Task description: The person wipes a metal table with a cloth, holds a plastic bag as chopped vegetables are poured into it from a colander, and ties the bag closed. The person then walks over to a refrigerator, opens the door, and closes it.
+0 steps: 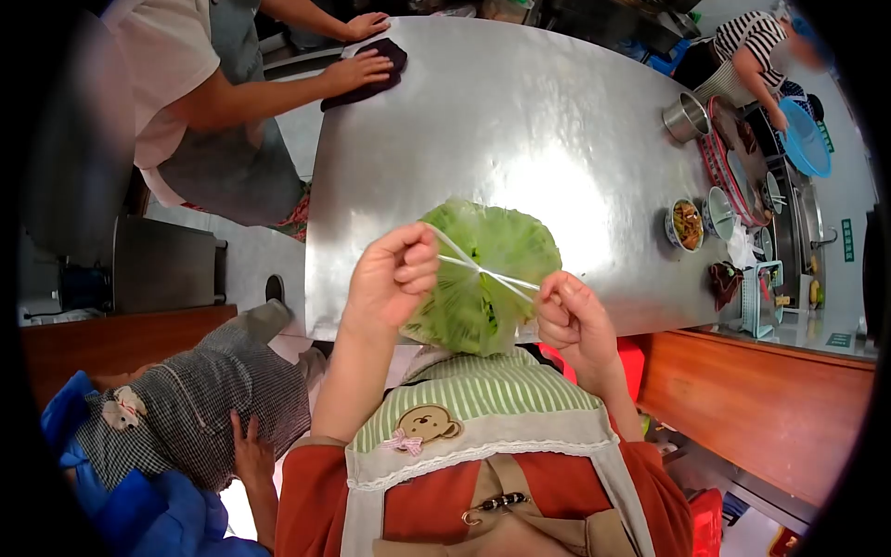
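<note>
Smooth metal tabletop (445, 121) gleams behind a rounded, translucent bag (520, 237) of greens (483, 311), both hands (394, 274) (575, 317) pinching crossed white strands (481, 270).

Broad steel table (436, 130) directly ahead of you, rounded by lens, surface brushed and scuffed. Strong white glare (548, 190) on its middle, toward your right. Pale tiled floor (206, 229) showing on your left, past table edge. Grey boxy cabinet (167, 269) there, reddish-brown wooden panel (139, 342) nearer you. Orange-brown wooden panel (742, 399) low on your right. Pale wall (849, 190) far right, green signs (847, 239) on it; tap (822, 242) just beside. Picture corners black.
</note>
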A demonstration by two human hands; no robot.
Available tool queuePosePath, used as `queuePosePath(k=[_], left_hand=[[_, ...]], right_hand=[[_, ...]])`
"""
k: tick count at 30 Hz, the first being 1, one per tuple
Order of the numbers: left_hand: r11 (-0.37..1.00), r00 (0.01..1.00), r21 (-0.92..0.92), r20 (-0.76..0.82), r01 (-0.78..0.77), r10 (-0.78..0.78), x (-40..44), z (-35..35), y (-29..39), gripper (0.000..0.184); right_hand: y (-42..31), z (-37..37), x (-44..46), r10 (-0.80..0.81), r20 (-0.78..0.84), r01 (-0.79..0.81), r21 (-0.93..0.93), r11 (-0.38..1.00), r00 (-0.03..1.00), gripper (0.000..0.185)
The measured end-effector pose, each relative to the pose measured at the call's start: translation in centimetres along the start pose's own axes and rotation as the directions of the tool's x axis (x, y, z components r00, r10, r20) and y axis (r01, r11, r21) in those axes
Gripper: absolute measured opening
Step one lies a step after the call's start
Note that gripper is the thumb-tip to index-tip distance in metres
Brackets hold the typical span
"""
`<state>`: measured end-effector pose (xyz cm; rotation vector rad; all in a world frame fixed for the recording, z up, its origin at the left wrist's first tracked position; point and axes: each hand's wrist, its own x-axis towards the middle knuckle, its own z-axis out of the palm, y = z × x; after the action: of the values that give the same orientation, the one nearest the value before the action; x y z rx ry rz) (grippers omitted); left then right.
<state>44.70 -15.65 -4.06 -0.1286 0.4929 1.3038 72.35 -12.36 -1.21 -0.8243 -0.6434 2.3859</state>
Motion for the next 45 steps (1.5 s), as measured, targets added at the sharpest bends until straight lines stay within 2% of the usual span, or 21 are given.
queuePosePath(k=[6,14,15,17,19,20,21,22,24,26,30,31,33,34,35,36,38,40,42,43,45], left_hand=[[0.988,0.990,-0.149,-0.131,0.036,-0.056,1.7,-3.5,1.1,0.014],[0.993,0.967,-0.094,-0.237,0.078,-0.098,2.7,-6.5,1.8,0.014],[0.993,0.967,-0.088,-0.238,0.073,-0.092,2.3,-6.4,1.7,0.014],[0.922,0.978,0.383,-0.158,-0.066,0.135,1.8,-5.4,1.2,0.013],[0.859,0.975,0.487,-0.062,-0.157,0.214,1.2,-4.9,0.3,0.014],[0.785,0.960,0.568,0.032,-0.247,0.279,0.9,-4.8,0.1,0.016],[0.742,0.954,0.619,0.041,-0.257,0.296,0.4,-4.5,0.2,0.019],[0.689,0.915,0.608,0.186,-0.394,0.358,0.4,-5.2,0.0,0.018],[0.800,0.930,0.475,0.187,-0.368,0.317,-0.4,-2.4,-1.3,0.015],[0.824,0.940,0.463,0.249,-0.328,0.235,-0.4,-1.2,-1.9,0.016],[0.579,0.963,0.803,0.246,-0.140,-0.108,-1.2,3.2,-4.6,0.016],[0.570,0.959,0.803,0.271,-0.175,-0.088,-1.2,3.7,-5.1,0.016],[0.468,0.955,0.868,0.261,-0.167,-0.143,-1.3,4.3,-5.8,0.017],[0.462,0.952,0.868,0.272,-0.180,-0.141,-1.2,4.0,-5.9,0.017],[0.494,0.957,0.845,0.279,-0.206,-0.077,-1.0,3.6,-6.1,0.017],[0.519,0.957,0.821,0.289,-0.239,-0.015,-0.7,3.5,-6.1,0.018],[0.540,0.958,0.802,0.287,-0.256,0.028,-0.8,3.4,-5.7,0.017],[0.567,0.963,0.787,0.266,-0.242,0.043,-1.1,3.3,-6.0,0.017],[0.623,0.963,0.738,0.240,-0.261,0.118,-1.3,4.0,-5.8,0.015],[0.645,0.963,0.721,0.250,-0.253,0.098,-0.9,3.7,-5.7,0.015],[0.652,0.964,0.718,0.255,-0.244,0.081,-0.3,3.5,-5.6,0.015]], right_hand=[[1.9,-3.4,-0.6,0.032,-0.092,-0.019,0.134,0.991,0.995,0.017],[5.3,-7.3,-0.5,0.058,-0.148,-0.018,0.261,0.965,0.987,0.017],[4.9,-6.9,-0.6,0.024,-0.162,0.005,0.176,0.984,0.987,0.017],[4.2,-6.0,-1.2,-0.030,-0.167,0.045,0.089,0.995,0.986,0.018],[3.2,-4.7,-1.6,-0.108,-0.164,0.073,-0.211,0.975,0.980,0.018],[2.7,-3.7,-1.7,-0.145,-0.146,0.112,-0.217,0.970,0.979,0.018],[2.3,-2.7,-2.0,-0.198,-0.105,0.146,-0.374,0.916,0.975,0.021],[2.1,-1.8,-2.3,-0.248,-0.065,0.180,-0.520,0.835,0.967,0.025],[1.4,-0.6,-2.8,-0.294,-0.033,0.205,-0.641,0.739,0.955,0.033],[0.3,0.7,-2.7,-0.400,0.070,0.271,-0.840,0.471,0.914,0.035],[-1.1,4.5,-1.6,-0.405,0.155,0.283,-0.918,0.279,0.901,0.035],[-1.1,5.3,-1.1,-0.451,0.232,0.344,-0.920,0.185,0.862,0.035],[-1.4,5.5,0.0,-0.446,0.261,0.367,-0.914,0.170,0.856,0.036],[-1.4,5.2,0.6,-0.429,0.254,0.361,-0.913,0.188,0.867,0.038],[-1.4,4.3,1.4,-0.383,0.214,0.356,-0.865,0.353,0.899,0.044],[-1.1,4.1,1.9,-0.397,0.216,0.363,-0.866,0.344,0.892,0.044],[0.2,3.5,2.6,-0.507,0.060,0.439,-0.595,0.673,0.860,0.050],[1.7,1.0,3.3,-0.581,-0.009,0.465,-0.590,0.660,0.814,0.048],[2.8,-0.8,3.9,-0.319,0.254,0.374,-0.831,0.412,0.913,0.034],[3.2,-0.9,4.1,-0.341,0.238,0.373,-0.829,0.416,0.909,0.034],[3.7,-0.9,4.7,-0.395,0.298,0.416,-0.871,0.259,0.869,0.017]])
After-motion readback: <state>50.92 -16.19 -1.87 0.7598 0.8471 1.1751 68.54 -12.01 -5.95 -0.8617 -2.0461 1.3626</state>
